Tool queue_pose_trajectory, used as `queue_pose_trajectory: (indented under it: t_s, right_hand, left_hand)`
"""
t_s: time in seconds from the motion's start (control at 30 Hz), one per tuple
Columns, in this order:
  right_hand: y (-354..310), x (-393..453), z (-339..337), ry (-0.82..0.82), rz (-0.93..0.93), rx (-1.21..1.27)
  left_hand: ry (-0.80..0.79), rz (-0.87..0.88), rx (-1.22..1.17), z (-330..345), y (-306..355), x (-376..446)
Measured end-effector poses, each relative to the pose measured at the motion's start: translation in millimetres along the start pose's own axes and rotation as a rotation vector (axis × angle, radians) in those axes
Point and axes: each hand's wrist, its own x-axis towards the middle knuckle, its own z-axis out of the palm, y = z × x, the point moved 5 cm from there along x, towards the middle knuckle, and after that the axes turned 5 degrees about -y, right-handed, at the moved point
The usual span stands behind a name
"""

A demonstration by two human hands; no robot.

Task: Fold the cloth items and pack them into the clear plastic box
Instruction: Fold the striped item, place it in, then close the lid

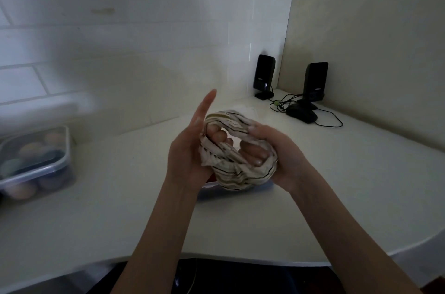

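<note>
Both hands hold a cream cloth with dark and olive stripes (237, 173) in the air above the white table. My left hand (190, 146) has several fingers tucked into the cloth's opening and its index finger pointing up. My right hand (272, 154) grips the cloth's right side with fingers curled inside. A clear plastic box (41, 163) stands at the far left of the table with several rolled cloth items in it. Under the hands lies a flat clear lid or tray (240, 191), mostly hidden. Some white cloth (245, 108) shows behind the striped one.
Two black speakers (263, 75) (314, 83) stand in the back right corner with a black mouse (301, 113) and loose cables (332, 120). A tiled wall rises behind the table (120, 209). The table's curved front edge runs below my forearms.
</note>
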Motion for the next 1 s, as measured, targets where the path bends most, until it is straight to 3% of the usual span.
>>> queue_pose_trajectory:
  t_s: [0.17,0.33,0.47,0.63,0.73,0.87,0.93,1.0]
  right_hand:
    - [2,-2,-2,0.153,0.046,-0.557]
    - [-3,-4,-2,0.199,0.125,-0.785]
    - [-8,-5,-10,0.265,0.196,-0.993]
    - [-4,-11,-12,0.228,0.2,-1.002]
    - [-1,-15,-12,0.216,0.187,-0.967]
    - [-9,-13,-11,0.284,0.083,-1.131]
    - [-19,-13,-12,0.4,-0.006,-1.03]
    - [-23,-13,-14,0.482,-0.067,-0.74]
  left_hand:
    - [0.066,0.01,0.028,-5,6,-1]
    - [0.149,-0.009,0.019,-7,7,1]
    - [0.251,-0.15,0.421,-10,5,-2]
    - [0.414,-0.227,0.988,-10,11,-2]
    - [0.473,-0.141,1.083,-11,15,3]
    - [0.592,0.026,1.303,-6,19,5]
    - [0.558,0.008,1.377,-3,11,5]
    - [0.531,-0.109,1.353,-4,0,2]
